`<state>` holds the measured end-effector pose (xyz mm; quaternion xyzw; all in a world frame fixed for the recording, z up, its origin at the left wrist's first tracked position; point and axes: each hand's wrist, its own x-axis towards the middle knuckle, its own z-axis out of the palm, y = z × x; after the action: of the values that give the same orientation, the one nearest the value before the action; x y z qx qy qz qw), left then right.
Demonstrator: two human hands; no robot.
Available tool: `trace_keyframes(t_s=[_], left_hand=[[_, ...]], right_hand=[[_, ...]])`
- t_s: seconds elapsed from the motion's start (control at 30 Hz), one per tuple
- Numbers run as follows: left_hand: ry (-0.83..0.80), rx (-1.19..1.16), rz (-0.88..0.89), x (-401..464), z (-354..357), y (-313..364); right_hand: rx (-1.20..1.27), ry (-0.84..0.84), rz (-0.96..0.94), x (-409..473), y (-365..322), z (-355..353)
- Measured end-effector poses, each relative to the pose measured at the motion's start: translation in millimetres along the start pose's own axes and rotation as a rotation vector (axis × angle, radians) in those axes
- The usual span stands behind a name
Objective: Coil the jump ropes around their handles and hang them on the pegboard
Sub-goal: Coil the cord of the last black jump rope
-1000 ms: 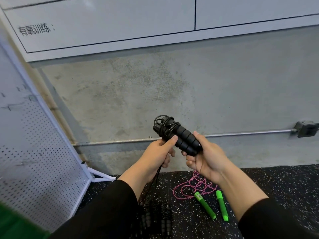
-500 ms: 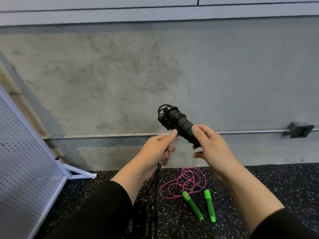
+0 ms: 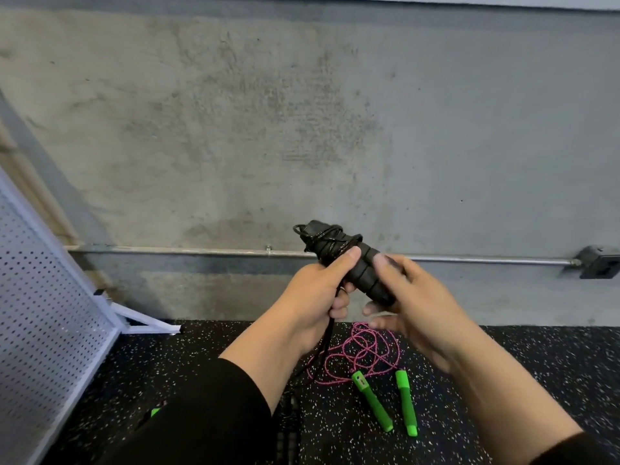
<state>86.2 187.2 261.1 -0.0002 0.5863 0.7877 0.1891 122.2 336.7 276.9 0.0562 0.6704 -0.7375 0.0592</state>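
Hands meet at chest height before a concrete wall: the left hand (image 3: 315, 297) clamps the wrapped upper end of the black jump-rope handles (image 3: 349, 263), whose long axis tilts up-left; the right hand (image 3: 412, 303), blurred, cups the lower end, grip unclear. Loose black cord (image 3: 322, 350) trails from the left fist, nearer the pegboard (image 3: 50, 313).

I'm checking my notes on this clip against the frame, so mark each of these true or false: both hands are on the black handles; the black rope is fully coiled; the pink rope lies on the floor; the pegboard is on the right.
1. Both hands are on the black handles. True: left hand and right hand grip them.
2. The black rope is fully coiled. False: a length hangs below the left hand.
3. The pink rope lies on the floor. True, with its green handles.
4. The pegboard is on the right. False: it stands at the left.
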Motion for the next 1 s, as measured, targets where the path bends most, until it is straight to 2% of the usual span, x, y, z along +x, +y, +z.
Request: trace_keyframes(t_s=[0.1, 0.33, 0.43, 0.57, 0.9, 1.0], left_hand=[[-0.040, 0.058, 0.046, -3, 0, 2], [-0.044, 0.184, 0.063, -9, -5, 3], [-0.016, 0.252, 0.064, -12, -7, 4], [0.037, 0.319, 0.051, -15, -9, 6], [0.020, 0.410, 0.023, -13, -17, 11], [0.058, 0.315, 0.021, -11, -15, 11]], right_hand=[[0.261, -0.053, 0.200, 2, -4, -2], [0.265, -0.119, 0.305, 5, -5, -4], [0.293, -0.093, 0.263, 4, -4, -4], [0.327, 0.045, 0.137, 6, -3, -1], [0.125, 0.212, -0.121, 10, -3, -3], [0.066, 0.220, -0.170, 10, -4, -3]])
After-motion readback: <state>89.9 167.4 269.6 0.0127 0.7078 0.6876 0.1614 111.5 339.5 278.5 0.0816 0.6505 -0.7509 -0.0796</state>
